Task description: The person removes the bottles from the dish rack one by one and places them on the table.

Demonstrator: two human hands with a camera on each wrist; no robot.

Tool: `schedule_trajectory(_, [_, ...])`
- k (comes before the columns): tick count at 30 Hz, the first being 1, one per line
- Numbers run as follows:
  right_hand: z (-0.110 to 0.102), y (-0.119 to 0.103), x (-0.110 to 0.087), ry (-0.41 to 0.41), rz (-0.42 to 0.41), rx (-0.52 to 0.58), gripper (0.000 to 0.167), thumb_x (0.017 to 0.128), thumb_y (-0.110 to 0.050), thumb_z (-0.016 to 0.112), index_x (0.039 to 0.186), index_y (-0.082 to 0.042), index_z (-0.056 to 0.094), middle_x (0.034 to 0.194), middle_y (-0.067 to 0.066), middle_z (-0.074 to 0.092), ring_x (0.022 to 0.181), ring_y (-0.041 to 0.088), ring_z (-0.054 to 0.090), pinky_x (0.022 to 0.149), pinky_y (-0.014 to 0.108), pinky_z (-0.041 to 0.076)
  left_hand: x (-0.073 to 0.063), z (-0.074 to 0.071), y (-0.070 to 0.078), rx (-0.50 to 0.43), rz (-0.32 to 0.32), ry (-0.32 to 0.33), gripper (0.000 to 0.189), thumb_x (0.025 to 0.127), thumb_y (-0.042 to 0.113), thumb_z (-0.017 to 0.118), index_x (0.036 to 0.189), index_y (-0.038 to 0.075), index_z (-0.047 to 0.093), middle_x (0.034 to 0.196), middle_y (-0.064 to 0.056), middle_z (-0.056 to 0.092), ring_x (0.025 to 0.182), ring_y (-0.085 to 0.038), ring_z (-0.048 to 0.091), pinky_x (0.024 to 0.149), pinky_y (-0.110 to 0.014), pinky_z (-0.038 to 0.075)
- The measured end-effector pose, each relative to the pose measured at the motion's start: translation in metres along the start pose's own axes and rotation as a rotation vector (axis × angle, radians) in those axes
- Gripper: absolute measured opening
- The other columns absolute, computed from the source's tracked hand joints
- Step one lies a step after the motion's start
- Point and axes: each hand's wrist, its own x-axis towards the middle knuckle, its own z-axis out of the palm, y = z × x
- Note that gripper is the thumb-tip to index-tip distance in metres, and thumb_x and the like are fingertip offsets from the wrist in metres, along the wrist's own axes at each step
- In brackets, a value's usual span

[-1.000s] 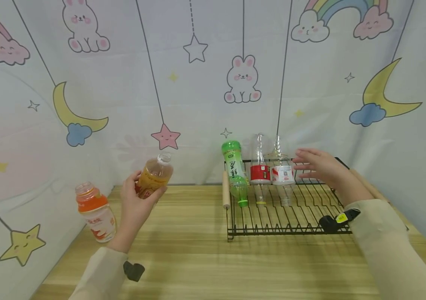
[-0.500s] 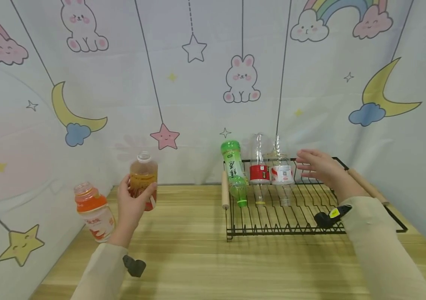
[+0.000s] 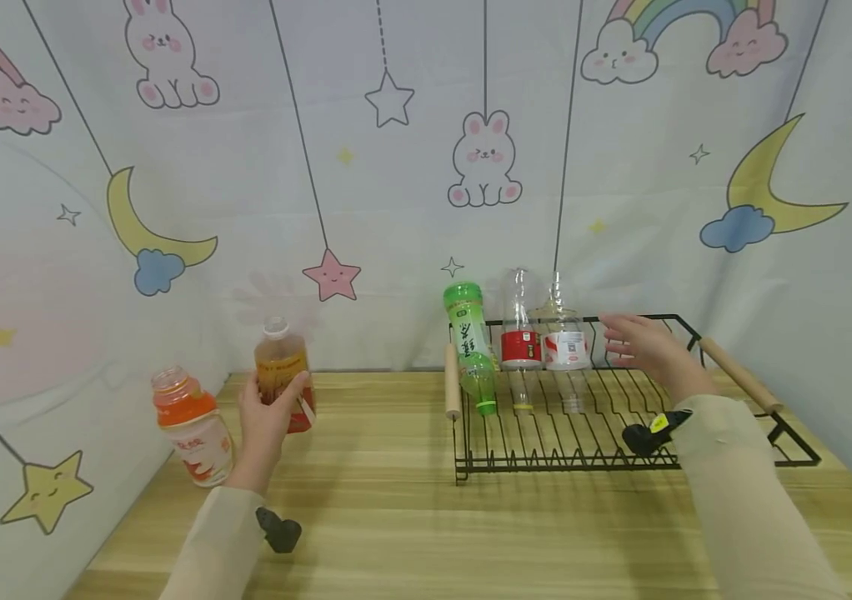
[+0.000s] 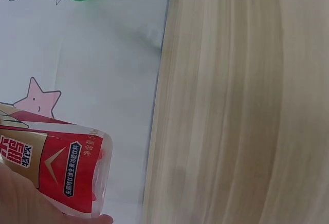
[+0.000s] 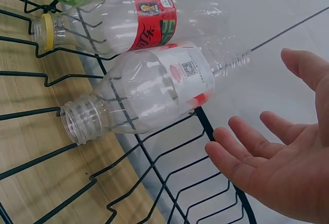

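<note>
My left hand [image 3: 264,432] grips a plastic drink bottle [image 3: 281,375] with a gold and red label, held upright without a cap. In the left wrist view its base [image 4: 103,178] stands apart from the wooden tabletop [image 4: 216,100]. To its left is an orange-topped bottle [image 3: 192,429], also uncapped. My right hand [image 3: 647,350] hovers over the black wire rack [image 3: 583,461], fingers spread and holding nothing. Beside that hand, a clear bottle with a white label [image 5: 187,75] leans neck down in the rack. A red-labelled clear bottle [image 5: 154,21] and a green bottle [image 3: 468,333] lean likewise.
The rack has wooden handles [image 3: 739,375] at its sides and stands on the right of the table [image 3: 366,533]. A patterned cloth [image 3: 396,200] hangs behind the table and along both sides.
From a tilt, the bottle in my left hand has come upright, moved left and then lowered. My right hand has shifted slightly down and stays spread.
</note>
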Motion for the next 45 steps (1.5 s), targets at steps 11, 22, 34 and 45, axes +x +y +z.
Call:
schedule_trajectory(11, [0.008,0.009,0.007,-0.031,0.079,0.076,0.078,0.103,-0.042,0.036,0.151,0.002,-0.006,0.155,0.032,0.007,0.142,0.046,0.018,0.113,0.051,0.027,0.006,0.002,-0.019,0.036,0.029,0.094,0.074,0.086,0.042,0.07,0.137,-0.002,0.038,0.13,-0.018,0.045,0.115,-0.026,0.046,0.097,-0.04,0.039])
schedule_trajectory(22, [0.012,0.018,0.014,-0.101,0.09,0.098,0.078,0.102,-0.042,0.038,0.152,0.002,-0.004,0.155,0.032,0.002,0.143,0.047,0.013,0.115,0.053,0.02,0.01,0.007,-0.03,0.025,-0.013,0.088,0.078,0.086,0.045,0.069,0.138,-0.002,0.034,0.137,-0.021,0.034,0.122,-0.03,0.041,0.104,-0.044,0.036])
schedule_trajectory(34, [0.021,0.018,0.021,-0.144,0.12,0.028,0.08,0.101,-0.042,0.042,0.152,0.005,0.002,0.155,0.034,0.003,0.141,0.049,0.015,0.114,0.054,0.023,0.01,0.007,-0.037,0.019,-0.037,0.095,0.078,0.088,0.041,0.068,0.139,-0.005,0.032,0.14,-0.024,0.033,0.125,-0.034,0.039,0.107,-0.047,0.034])
schedule_trajectory(45, [0.026,0.018,0.022,-0.189,0.136,-0.023,0.086,0.1,-0.045,0.044,0.151,0.005,-0.005,0.155,0.031,-0.004,0.14,0.052,0.012,0.113,0.055,0.023,0.014,0.008,-0.046,-0.003,-0.071,0.085,0.077,0.088,0.037,0.069,0.142,-0.003,0.031,0.141,-0.023,0.034,0.128,-0.035,0.038,0.109,-0.049,0.032])
